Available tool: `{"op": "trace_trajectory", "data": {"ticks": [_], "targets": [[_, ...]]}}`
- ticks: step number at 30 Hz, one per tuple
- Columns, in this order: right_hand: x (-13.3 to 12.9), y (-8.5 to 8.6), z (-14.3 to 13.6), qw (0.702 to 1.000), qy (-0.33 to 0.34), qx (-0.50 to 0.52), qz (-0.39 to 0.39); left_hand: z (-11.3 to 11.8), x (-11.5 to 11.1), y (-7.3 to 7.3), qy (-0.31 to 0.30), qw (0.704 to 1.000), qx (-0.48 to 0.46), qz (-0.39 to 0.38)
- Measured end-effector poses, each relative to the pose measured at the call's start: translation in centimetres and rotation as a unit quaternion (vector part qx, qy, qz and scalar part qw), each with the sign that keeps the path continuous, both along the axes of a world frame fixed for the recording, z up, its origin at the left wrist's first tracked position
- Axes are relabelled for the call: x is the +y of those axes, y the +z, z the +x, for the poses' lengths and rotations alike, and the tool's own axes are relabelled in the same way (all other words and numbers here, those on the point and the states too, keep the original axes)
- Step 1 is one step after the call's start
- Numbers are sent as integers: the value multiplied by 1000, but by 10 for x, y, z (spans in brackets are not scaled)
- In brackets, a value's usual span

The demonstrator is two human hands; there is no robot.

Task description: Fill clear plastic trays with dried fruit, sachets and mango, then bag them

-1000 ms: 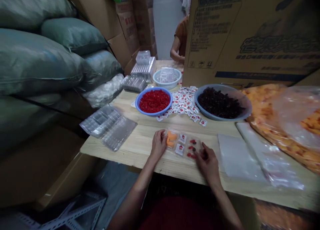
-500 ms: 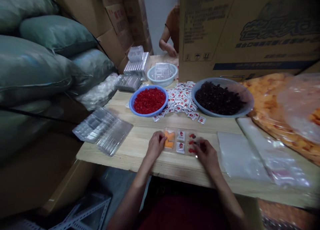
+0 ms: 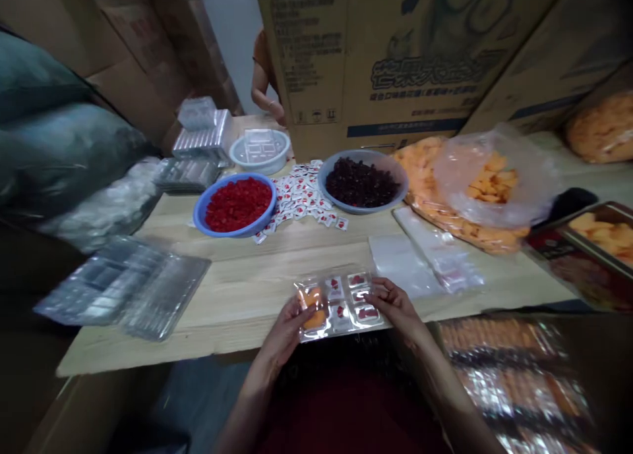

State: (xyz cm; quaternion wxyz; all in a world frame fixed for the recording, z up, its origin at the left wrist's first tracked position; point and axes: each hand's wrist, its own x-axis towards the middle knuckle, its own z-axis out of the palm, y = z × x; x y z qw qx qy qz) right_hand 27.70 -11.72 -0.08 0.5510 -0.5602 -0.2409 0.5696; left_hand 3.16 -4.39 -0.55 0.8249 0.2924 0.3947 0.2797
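Filled clear tray [image 3: 341,304] held in both hands at the front edge of the tabletop [image 3: 237,263]

Empty trays [image 3: 123,286] lie on the left of the tabletop. Next comes a blue bowl [image 3: 199,213] of red pieces [image 3: 237,205]. The left hand [image 3: 287,329] is partly closed on the filled tray's left end, its thumb over the section with orange pieces [image 3: 312,308] and its other fingers mostly hidden. Behind the tray is a heap of small packets [image 3: 299,194], touching a second bowl [image 3: 402,185] of dark pieces [image 3: 363,180]. The right hand [image 3: 395,309] grasps the tray's right end, fingers bent and slightly spread beside the section with red contents. Beyond that hand lie flat plastic bags [image 3: 403,266] and a large bag [image 3: 420,170] of orange food.
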Motion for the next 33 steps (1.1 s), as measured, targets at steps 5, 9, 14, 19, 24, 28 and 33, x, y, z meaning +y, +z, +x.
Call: {"op": "trace_trajectory", "data": {"ticks": [5, 9, 14, 19, 24, 28, 33], "targets": [[4, 8, 31, 959, -16, -283, 26, 16, 6, 1, 90, 994, -8, -56], [6, 10, 37, 801, 44, -595, -50, 10, 27, 7, 160, 985, -26, -66], [21, 14, 23, 642, 190, -721, -178, -3, 39, 9, 200, 976, -44, -72], [28, 28, 26, 633, 253, -696, -226, -8, 32, 9, 219, 971, -29, -91], [25, 26, 12, 627, 233, -703, -242, -5, 24, 9, 217, 970, -30, -102], [24, 23, 21, 655, 235, -678, -236, -5, 21, 6, 211, 972, -31, -99], [27, 20, 57, 715, 222, -629, -211, -6, 17, 6, 196, 976, -37, -85]]}}
